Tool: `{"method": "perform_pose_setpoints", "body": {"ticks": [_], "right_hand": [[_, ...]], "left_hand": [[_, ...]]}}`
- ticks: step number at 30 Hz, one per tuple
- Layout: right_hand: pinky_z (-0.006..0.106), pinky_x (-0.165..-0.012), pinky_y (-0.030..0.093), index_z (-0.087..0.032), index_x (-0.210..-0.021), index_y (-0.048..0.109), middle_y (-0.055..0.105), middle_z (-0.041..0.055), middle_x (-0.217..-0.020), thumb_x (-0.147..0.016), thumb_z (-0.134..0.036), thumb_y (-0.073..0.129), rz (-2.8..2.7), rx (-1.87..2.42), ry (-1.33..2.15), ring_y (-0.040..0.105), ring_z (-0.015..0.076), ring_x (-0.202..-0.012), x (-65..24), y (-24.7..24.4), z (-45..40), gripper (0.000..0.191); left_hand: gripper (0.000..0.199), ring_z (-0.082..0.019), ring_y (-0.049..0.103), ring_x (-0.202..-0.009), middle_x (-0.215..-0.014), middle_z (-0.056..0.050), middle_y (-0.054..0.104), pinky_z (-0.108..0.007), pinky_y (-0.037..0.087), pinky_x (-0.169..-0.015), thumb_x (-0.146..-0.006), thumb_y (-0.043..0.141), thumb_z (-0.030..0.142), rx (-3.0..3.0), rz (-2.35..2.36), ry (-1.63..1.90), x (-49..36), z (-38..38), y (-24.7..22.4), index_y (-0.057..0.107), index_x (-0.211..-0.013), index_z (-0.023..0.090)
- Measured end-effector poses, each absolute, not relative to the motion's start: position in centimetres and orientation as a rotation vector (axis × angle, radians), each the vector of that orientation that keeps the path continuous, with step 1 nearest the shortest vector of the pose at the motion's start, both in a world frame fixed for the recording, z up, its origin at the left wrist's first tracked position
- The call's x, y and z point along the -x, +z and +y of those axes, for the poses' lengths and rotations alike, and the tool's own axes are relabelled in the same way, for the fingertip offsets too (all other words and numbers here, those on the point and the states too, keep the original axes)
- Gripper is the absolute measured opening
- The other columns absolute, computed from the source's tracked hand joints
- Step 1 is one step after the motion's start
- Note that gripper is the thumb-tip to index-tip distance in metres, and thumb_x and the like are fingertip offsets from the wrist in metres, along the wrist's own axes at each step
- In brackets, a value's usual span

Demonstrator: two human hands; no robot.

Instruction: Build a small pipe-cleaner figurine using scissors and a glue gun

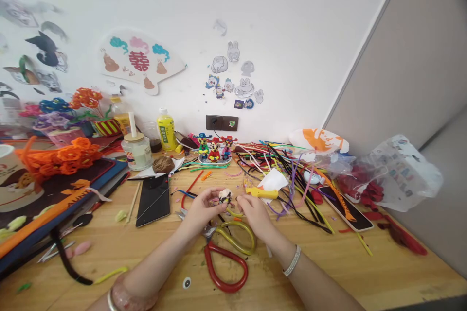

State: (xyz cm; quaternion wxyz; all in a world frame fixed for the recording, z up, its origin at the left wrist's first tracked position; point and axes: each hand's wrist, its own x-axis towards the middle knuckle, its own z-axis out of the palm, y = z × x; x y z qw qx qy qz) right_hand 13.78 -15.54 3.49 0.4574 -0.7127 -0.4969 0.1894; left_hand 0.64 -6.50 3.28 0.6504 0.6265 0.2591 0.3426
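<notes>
My left hand (204, 206) pinches a small rounded cream piece with dark and yellow parts (225, 196) between thumb and fingers. Just to its right, my right hand (255, 211) has its fingers pressed together; whatever they hold is too small to make out. Behind the right hand lies a yellow-handled tool, apparently a glue gun (262, 193), beside a white paper scrap (274, 181). Under and between my wrists rest scissors with one red and one yellow handle loop (226, 287). A second pair of blade tips (180, 214) shows partly behind my left hand.
Several fuzzy craft stems (292, 180) spread across the right back. A dark phone (153, 200) lies left, another phone (346, 209) right. Three small figures (214, 149) stand at the wall, near a yellow bottle (167, 129) and a candle jar (136, 151). Books (91, 204) are stacked left.
</notes>
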Motion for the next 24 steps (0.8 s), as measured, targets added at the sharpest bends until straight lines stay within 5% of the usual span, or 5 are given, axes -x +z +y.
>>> {"method": "perform_pose_setpoints", "body": {"ticks": [24], "right_hand": [[0.022,-0.048,0.023,-0.019,-0.050,0.036,0.036,-0.0048,-0.048,-0.074,-0.028,0.032,-1.185,1.766,0.516,0.037,0.0111,-0.051,-13.84,3.01,-15.20,0.026]], "left_hand": [[0.039,-0.019,0.058,-0.083,-0.090,-0.005,0.066,-0.031,0.046,-0.075,-0.054,0.074,0.024,-1.424,0.581,0.770,-0.68,-6.60,3.16,0.061,-0.090,0.018]]}}
